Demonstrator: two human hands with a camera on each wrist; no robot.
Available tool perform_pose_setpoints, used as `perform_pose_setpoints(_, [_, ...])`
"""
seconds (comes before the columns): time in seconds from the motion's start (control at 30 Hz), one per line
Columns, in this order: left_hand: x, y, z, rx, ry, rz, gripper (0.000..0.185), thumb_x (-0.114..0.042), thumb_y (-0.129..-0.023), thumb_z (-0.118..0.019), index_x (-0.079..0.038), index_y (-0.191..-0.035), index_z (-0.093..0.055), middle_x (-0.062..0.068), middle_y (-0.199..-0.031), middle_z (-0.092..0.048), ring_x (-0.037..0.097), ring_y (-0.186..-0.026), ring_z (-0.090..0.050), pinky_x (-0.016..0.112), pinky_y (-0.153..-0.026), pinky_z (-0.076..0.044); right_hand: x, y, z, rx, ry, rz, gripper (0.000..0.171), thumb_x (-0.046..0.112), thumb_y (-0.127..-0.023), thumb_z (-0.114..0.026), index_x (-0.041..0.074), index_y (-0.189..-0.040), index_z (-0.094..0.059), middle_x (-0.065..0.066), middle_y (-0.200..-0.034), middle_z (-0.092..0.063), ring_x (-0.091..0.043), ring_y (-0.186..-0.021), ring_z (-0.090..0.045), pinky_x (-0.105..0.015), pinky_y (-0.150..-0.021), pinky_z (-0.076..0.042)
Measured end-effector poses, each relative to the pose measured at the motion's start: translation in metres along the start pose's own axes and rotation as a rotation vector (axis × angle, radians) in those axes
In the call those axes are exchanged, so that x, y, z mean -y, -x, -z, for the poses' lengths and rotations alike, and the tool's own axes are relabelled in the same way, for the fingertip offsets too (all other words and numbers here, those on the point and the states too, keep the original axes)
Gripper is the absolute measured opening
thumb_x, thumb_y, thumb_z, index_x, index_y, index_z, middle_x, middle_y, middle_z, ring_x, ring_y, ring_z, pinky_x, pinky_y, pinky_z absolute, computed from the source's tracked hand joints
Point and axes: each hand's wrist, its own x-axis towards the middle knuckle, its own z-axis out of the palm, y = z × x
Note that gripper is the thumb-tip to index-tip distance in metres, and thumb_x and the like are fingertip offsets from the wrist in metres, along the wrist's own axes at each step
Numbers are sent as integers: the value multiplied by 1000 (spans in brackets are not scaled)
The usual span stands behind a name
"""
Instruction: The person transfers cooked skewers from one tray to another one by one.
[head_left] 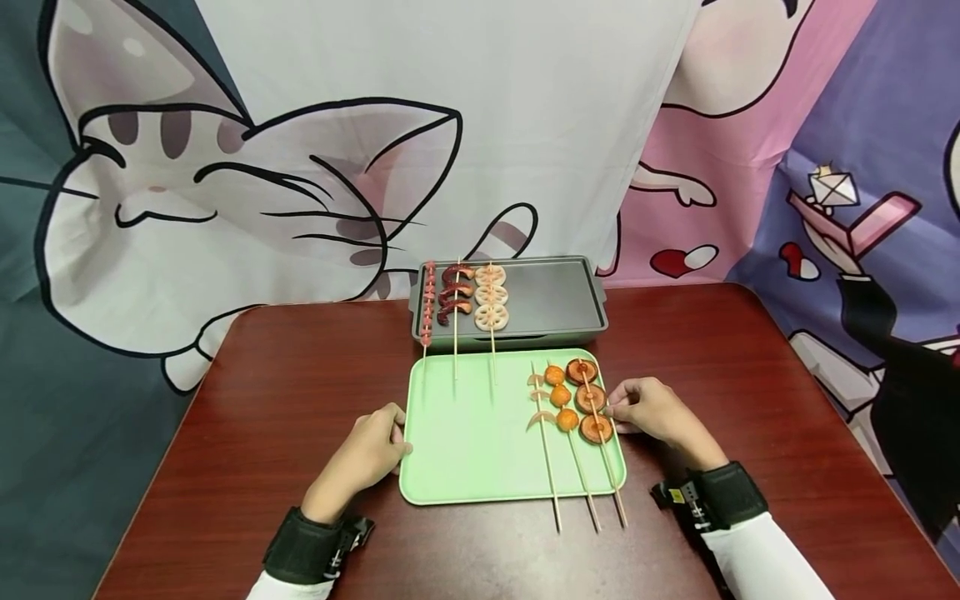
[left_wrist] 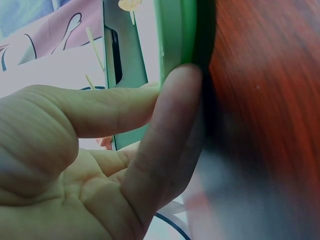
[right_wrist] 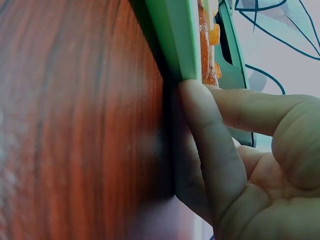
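A light green rectangular tray [head_left: 472, 442] lies on the table, its edges between the two hands. At its left edge my left hand [head_left: 369, 447] pinches the rim; the left wrist view shows the thumb [left_wrist: 117, 107] above and a finger underneath. My right hand [head_left: 654, 410] grips the opposite rim the same way, close beside the mushroom skewer. Three skewers rest on the tray's right side: round brown mushroom slices [head_left: 590, 398], orange balls [head_left: 560, 396] and small curved pinkish pieces [head_left: 539, 395]. Their sticks reach past the near rim.
Behind the tray stands a dark grey griddle pan [head_left: 547, 296]. On its left side lie skewers of red sausage-like pieces [head_left: 428, 304], dark red tentacle-like pieces [head_left: 455, 293] and lotus root slices [head_left: 491, 296], sticks overhanging the tray. Printed curtains [head_left: 570, 125] hang behind the brown table [head_left: 300, 367].
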Motion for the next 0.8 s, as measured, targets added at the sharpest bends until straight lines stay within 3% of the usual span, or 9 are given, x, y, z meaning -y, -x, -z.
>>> perform_pose_setpoints(0.27, [2, 0, 2, -12, 37, 0, 30, 5, -90, -72, 9, -118, -61, 6, -75, -59, 16, -53, -64, 27, -56, -54, 0, 1, -1, -3, -21, 3, 12, 3, -94, -72, -7, -98, -67, -10, -84, -68, -13, -72, -69, -28, -65, -63])
perform_pose_setpoints(0.43, [0, 1, 10, -12, 20, -10, 37, -3, -93, -72, 10, -126, -61, 4, -75, -64, 16, -55, -64, 29, -59, -54, -1, 1, -1, 2, -31, 4, 12, 1, -94, -71, -8, -98, -67, -10, -83, -68, -12, -72, -69, -27, -66, -63])
perform_pose_setpoints(0.63, [-8, 5, 26, -71, -25, -36, 44, -14, -99, -67, 8, -137, -58, 14, -107, -71, 22, -89, -69, 39, -78, -57, -2, 0, -1, -3, -45, 6, 12, 1, -94, -71, -9, -99, -67, -10, -83, -69, -12, -72, -69, -27, -66, -63])
perform_pose_setpoints(0.8, [-13, 3, 29, -153, 31, -87, 49, -18, -102, -65, 3, -144, -53, 22, -132, -66, 34, -114, -68, 48, -92, -58, -3, 0, -1, -6, -46, 5, 12, 1, -94, -71, -9, -99, -67, -9, -83, -69, -12, -72, -69, -27, -66, -63])
